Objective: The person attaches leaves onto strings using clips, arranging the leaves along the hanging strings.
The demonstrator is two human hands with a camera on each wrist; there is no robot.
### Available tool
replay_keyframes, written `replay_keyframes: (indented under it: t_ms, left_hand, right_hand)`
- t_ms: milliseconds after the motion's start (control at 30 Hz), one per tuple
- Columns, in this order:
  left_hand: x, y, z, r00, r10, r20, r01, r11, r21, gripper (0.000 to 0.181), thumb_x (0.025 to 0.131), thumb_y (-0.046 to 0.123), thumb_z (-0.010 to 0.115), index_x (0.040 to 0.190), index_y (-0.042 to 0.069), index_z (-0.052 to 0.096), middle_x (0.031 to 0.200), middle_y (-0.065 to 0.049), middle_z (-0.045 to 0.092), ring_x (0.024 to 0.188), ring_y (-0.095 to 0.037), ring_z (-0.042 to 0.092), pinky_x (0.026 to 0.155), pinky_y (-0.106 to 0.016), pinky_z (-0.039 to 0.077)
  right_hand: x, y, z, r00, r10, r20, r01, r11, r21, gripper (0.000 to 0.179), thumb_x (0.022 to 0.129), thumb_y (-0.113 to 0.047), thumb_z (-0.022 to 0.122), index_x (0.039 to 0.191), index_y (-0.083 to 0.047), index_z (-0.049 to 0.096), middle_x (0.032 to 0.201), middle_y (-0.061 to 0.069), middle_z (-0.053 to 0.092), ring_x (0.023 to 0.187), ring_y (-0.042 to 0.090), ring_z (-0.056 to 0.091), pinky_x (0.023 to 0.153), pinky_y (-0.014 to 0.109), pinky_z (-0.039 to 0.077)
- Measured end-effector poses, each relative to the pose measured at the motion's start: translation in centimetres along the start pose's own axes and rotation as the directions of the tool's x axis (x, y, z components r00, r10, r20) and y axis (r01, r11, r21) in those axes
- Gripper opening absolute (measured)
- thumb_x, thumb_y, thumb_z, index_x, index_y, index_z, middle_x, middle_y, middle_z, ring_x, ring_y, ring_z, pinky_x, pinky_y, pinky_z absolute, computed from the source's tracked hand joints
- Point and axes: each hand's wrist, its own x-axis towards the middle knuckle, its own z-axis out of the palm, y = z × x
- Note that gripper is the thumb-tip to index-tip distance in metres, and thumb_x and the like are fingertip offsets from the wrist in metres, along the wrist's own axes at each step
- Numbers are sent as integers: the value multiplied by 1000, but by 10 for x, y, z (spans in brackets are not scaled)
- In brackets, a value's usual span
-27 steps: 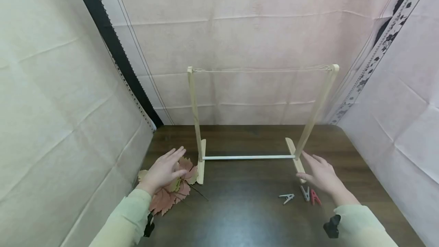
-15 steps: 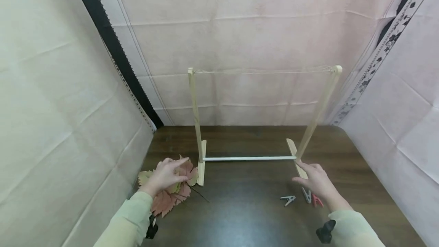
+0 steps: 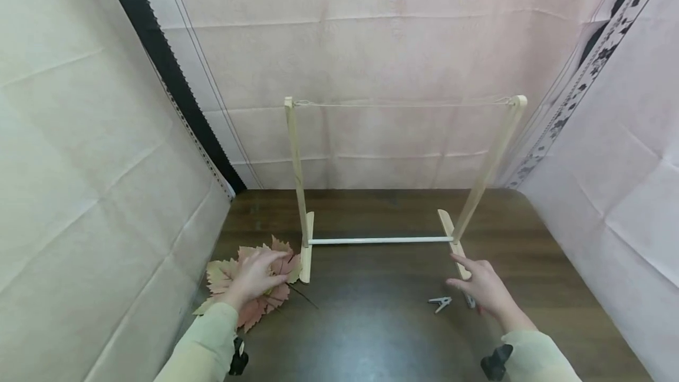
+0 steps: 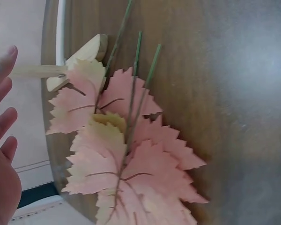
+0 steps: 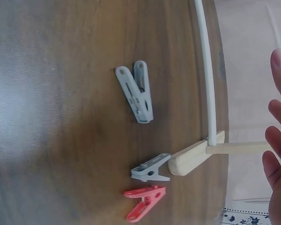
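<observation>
My left hand [image 3: 254, 282], fingers loosely bent, hovers over a bunch of artificial leaves [image 4: 145, 164] in pink and yellow-green. Their green stems [image 4: 137, 61] point toward the middle of the table in the head view. My right hand [image 3: 485, 287] hangs with thumb and fingers apart near the right foot of a wooden frame [image 3: 490, 161]. Below it lie a grey clothespin [image 5: 143, 101], another grey clothespin [image 5: 145, 172] beside the foot, and a red clothespin [image 5: 144, 192]. In the head view this hand covers most of the latter two. Neither hand holds anything.
The frame has a white rod [image 3: 379, 240] low down and a thin string [image 3: 403, 105] across its top. It stands on a dark wooden table [image 3: 366, 311]. Pale cloth walls [image 3: 403, 58] enclose the back and both sides.
Both hands have come lower and nearer. The left hand has moved down over the leaves, and the right has shifted left, now covering the red clothespin. The leaves and clothespins stay put.
</observation>
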Motion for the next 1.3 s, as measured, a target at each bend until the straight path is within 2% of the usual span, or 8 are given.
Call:
replay_keyframes:
  t_ms: [200, 267, 600, 800, 900, 1000, 1100, 1300]
  left_hand:
    - [-10, -8, 10, 999, -28, -18, 28, 1000, -9, 43, 82, 23, 73, 122, 16, 61, 128, -8, 57, 127, -47, 34, 93, -72, 19]
    - [-14, -12, 14, 999, -40, -14, 40, 999, -31, 41, 82, 21, 72, 122, 15, 61, 129, -10, 56, 128, -51, 28, 94, -73, 16]
    - [-30, -29, 31, 998, -68, -9, 68, 997, -35, 36, 80, 18, 74, 115, 15, 65, 124, -9, 59, 120, -39, 44, 94, -69, 22]
    - [-41, -37, 38, 997, -65, -51, 63, 997, -53, 31, 79, 19, 76, 108, 20, 66, 136, -14, 49, 127, -45, 32, 88, -73, 23]
    - [-48, -41, 43, 995, -81, -55, 78, 995, -65, 30, 78, 20, 77, 106, 20, 67, 129, -10, 55, 123, -39, 40, 90, -68, 28]
    - [-58, -45, 50, 991, -125, -46, 123, 991, -47, 30, 76, 22, 78, 105, 21, 69, 108, 3, 64, 103, -25, 52, 88, -57, 35]
    - [-64, -49, 57, 989, -147, -33, 147, 989, -12, 32, 76, 21, 78, 106, 21, 68, 105, 7, 64, 97, -20, 52, 87, -54, 35]
    - [-53, -43, 66, 993, -114, -7, 114, 992, 52, 28, 77, 18, 75, 104, 23, 67, 103, 9, 64, 99, -20, 56, 86, -55, 39]
  right_hand:
    - [-4, 6, 13, 998, -48, -36, 48, 999, -5, 55, 78, -24, 77, 124, 0, 58, 119, 23, 58, 97, 35, 56, 83, 56, 42]
    - [-7, 8, 17, 999, -36, -33, 35, 999, -17, 54, 78, -24, 76, 123, 0, 58, 121, 21, 58, 105, 40, 49, 86, 59, 39]
    - [-18, 15, 36, 1000, -6, -2, 6, 1000, 29, 51, 80, -25, 74, 123, -3, 59, 122, 17, 59, 107, 37, 50, 89, 55, 38]
    - [-23, 17, 44, 999, 34, 4, -34, 999, 33, 50, 80, -27, 74, 122, -5, 60, 120, 15, 60, 106, 36, 50, 88, 56, 39]
    - [-25, 18, 49, 998, 61, 14, -61, 997, 40, 50, 80, -29, 74, 123, -6, 59, 120, 14, 60, 105, 34, 51, 85, 55, 41]
    - [-26, 18, 56, 996, 76, 40, -78, 996, 48, 51, 81, -30, 73, 124, -8, 59, 120, 12, 60, 104, 32, 52, 84, 52, 43]
    - [-27, 19, 59, 995, 89, 37, -90, 995, 48, 51, 79, -30, 75, 123, -9, 60, 121, 10, 60, 105, 32, 51, 86, 52, 42]
    - [-30, 22, 57, 998, 57, -9, -57, 998, 28, 47, 77, -24, 77, 117, -5, 63, 115, 12, 63, 106, 37, 54, 95, 58, 34]
